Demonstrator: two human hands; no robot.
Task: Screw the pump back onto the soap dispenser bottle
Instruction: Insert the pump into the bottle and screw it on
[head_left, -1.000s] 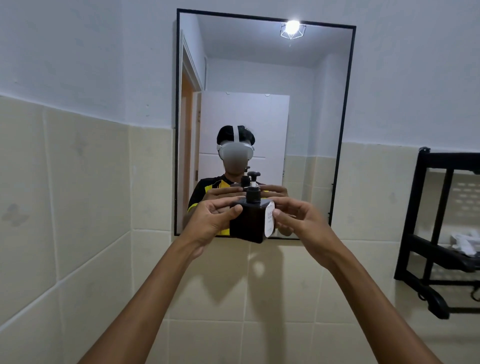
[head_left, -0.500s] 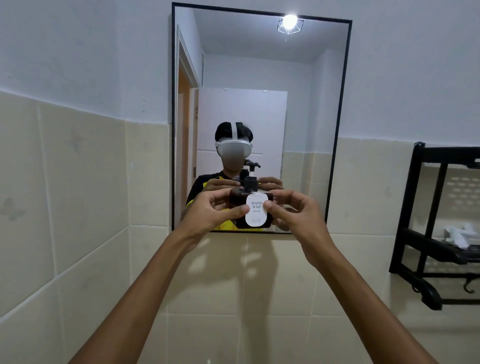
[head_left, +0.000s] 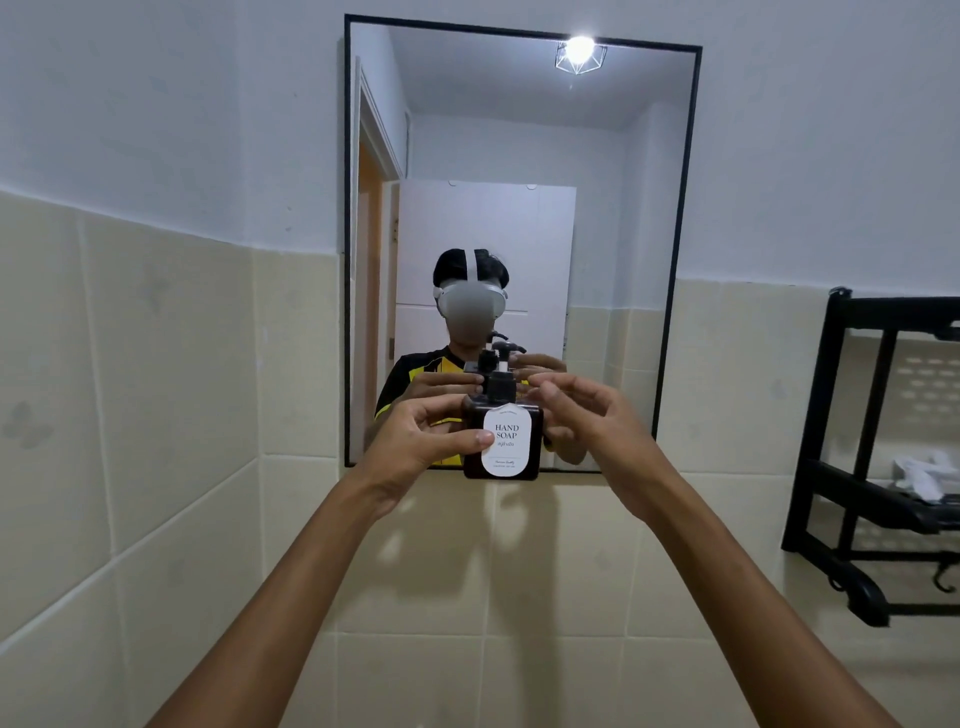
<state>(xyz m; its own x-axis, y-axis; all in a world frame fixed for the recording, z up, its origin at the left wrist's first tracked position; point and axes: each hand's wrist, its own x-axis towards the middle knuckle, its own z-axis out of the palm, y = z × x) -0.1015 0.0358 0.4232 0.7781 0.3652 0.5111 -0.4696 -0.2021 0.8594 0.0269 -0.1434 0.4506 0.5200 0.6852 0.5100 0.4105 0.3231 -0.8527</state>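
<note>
1. Bottle: a dark, square-sided soap dispenser with a white "HAND SOAP" label facing the camera, held upright in mid-air in front of the mirror, with no worktop under it.
2. The pump stands on the bottle's neck, its black collar just above the shoulder; whether the thread is fully home cannot be told.
3. The left hand grips the bottle's left side, thumb pressed across the front at the label's edge, fingers wrapped behind.
4. The right hand is beside the collar with its fingers loosely curled and parted; it appears not to be clamped on anything.
5. Handling, as a judgement: the body looks like rigid plastic or glass, smooth and probably slippery if soapy, and heavier when full. The flat sides give a firm, non-rolling hold, so the left hand's grip low on the body suits it.
6. The collar, not the thin nozzle head, is the place to turn; the head looks likely to swivel freely and give no purchase on the thread.
</note>
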